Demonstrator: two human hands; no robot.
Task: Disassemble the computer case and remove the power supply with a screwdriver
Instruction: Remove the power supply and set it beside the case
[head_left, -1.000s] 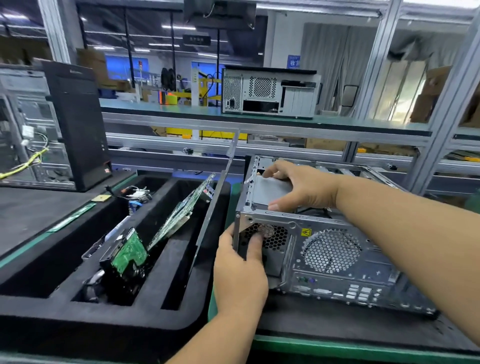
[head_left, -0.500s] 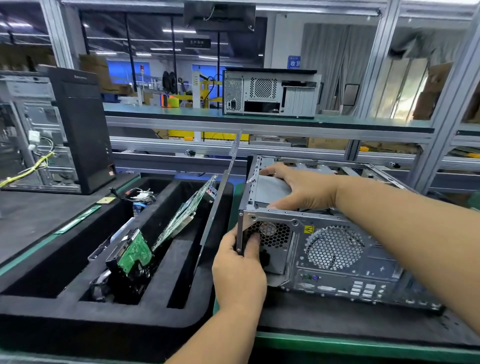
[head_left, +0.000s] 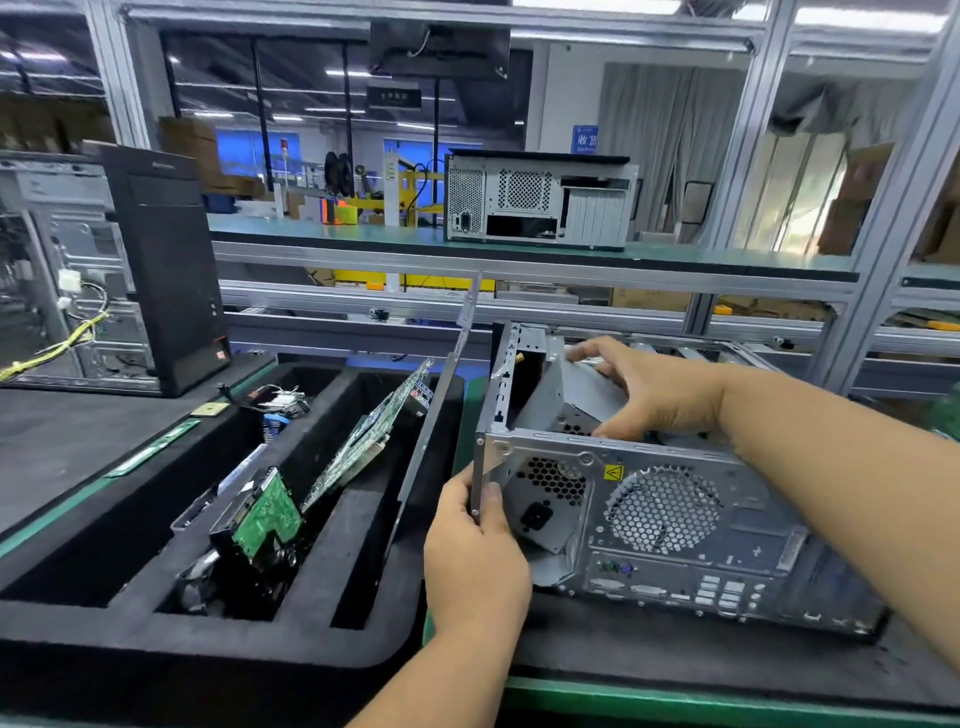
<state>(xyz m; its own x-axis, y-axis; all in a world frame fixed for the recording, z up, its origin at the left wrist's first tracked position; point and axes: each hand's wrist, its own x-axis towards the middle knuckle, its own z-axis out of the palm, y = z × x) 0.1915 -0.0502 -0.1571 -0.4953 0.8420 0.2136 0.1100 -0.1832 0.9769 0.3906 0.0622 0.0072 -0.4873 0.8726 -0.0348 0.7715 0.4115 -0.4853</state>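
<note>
The bare grey case (head_left: 675, 509) is lying on its side at my 1 o'clock. The grey supply (head_left: 563, 400) is tilting up inside. My right hand (head_left: 644, 389) is gripping it; my left hand (head_left: 475, 540) is pinching the case's edge.

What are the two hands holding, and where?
Left hand grips the grey metal computer case by its rear corner edge. Right hand holds the grey power supply box by its top.

- 1 view only, head-worn, wide-angle.
- Faces forward and down onto the computer case (head_left: 649, 514), close range.
- Shelving frame (head_left: 519, 270) fills the far field.
</note>
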